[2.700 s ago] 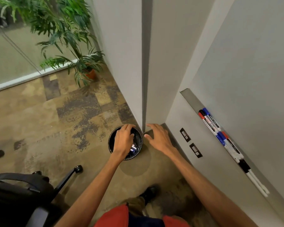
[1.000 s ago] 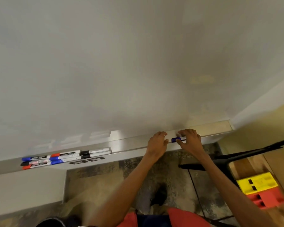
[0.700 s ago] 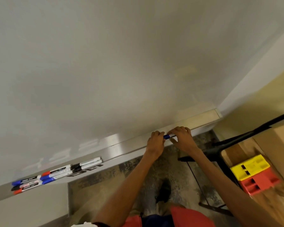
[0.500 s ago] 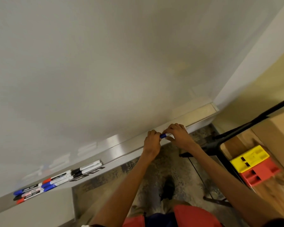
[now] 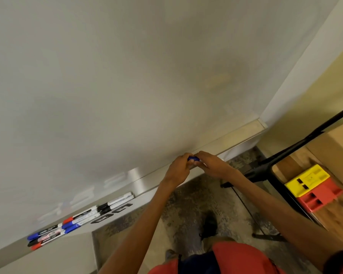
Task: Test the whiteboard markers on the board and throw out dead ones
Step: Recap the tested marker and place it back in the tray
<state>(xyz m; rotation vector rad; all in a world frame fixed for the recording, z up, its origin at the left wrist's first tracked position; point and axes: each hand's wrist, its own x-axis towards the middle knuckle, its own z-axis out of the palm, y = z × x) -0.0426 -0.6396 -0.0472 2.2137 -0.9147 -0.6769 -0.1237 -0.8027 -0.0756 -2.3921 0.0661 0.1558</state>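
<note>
The blank whiteboard [image 5: 127,76] fills the upper view. My left hand [image 5: 179,168] and my right hand [image 5: 210,164] meet just above the metal marker tray [image 5: 240,135], and both grip one blue-capped marker [image 5: 193,159]. Only its blue end shows between my fingers; the barrel is hidden. Several more markers [image 5: 79,218] with blue, red and black caps lie in a row on the tray's left part.
A black stand leg [image 5: 305,139] slants across at the right. Yellow and red plastic blocks [image 5: 313,186] sit on a wooden surface beside a cardboard box [image 5: 337,149]. Patterned carpet [image 5: 186,210] and my shoe lie below.
Earlier I was at the black bin on the floor. Since then both hands took the blue marker at the tray's right part and have lifted it slightly, closing together on it.
</note>
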